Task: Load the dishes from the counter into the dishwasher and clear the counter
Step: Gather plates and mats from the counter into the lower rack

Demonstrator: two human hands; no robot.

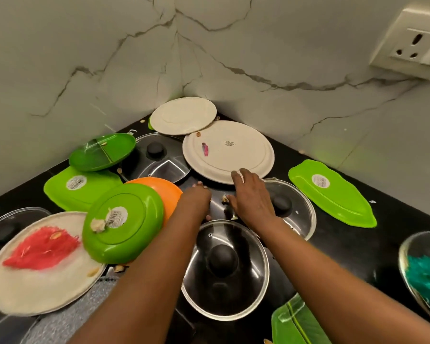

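Dishes cover a black counter [353, 247] in a marble corner. My right hand [252, 196] reaches forward with straight, spread fingers, whose tips touch the near rim of a large upturned white plate [230, 150]. My left hand [196, 197] is bent down onto the counter beside an orange plate [160, 188]; its fingers are hidden under the knuckles. Food crumbs [225, 199] lie between the two hands. A glass lid with a black knob [225, 269] sits under my forearms, and another glass lid [293, 209] lies under my right wrist.
A smaller white plate [183, 115] sits in the corner, a third glass lid [157, 155] behind the orange plate. Green plates [122, 222] and leaf-shaped trays [333, 192] lie around. On the left is a white plate with red shreds [35, 256], at right a dish with teal shreds [425, 269], above a wall socket [412, 43].
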